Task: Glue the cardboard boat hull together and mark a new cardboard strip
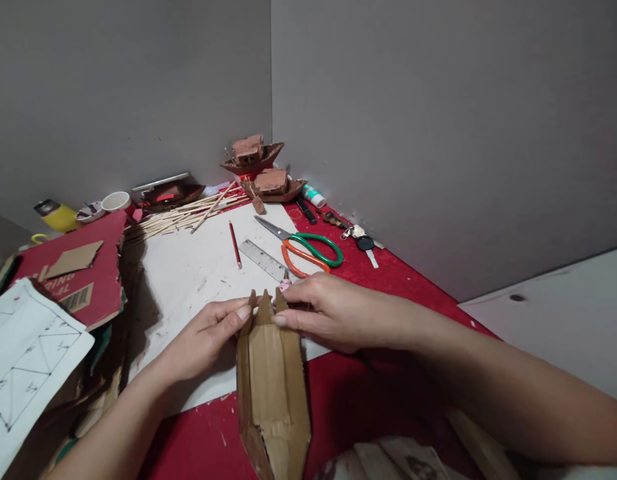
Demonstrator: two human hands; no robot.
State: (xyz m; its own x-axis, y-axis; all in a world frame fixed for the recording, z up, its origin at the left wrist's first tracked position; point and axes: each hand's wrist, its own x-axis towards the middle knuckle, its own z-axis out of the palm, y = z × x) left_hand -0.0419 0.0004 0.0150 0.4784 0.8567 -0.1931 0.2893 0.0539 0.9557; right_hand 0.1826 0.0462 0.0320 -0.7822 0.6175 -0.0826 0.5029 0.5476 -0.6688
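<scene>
The left hand [208, 337] has its thumb on top of the cardboard boat [271, 380] and its other fingers at the side and below, pinching the left point of the far end; the right hand [333, 310] pinches the right point between thumb and fingers, and the middle point stands free between them. The boat lies lengthwise over the near side of a white sheet [198, 287] and the red surface [338, 400], its tapered near end running out of view; whether it rests there or is lifted, I cannot tell. Just past the right fingers are a ruler [262, 259] and scissors [294, 237] with green and orange handles, with a pencil [235, 245] lying on the sheet to their left. Along the surface's right edge come keys [367, 244], a black marker [306, 209] and a white-and-green tube [314, 195]. Two finished-looking boats [276, 183] stand at the far corner. Thin sticks [188, 220] are heaped by the far edge, with a third boat [172, 193] behind them, then a cup [117, 201] and a yellow bottle [58, 217]. Toward the left edge are red cardboard [103, 293] and a drawing [33, 360] on paper.
</scene>
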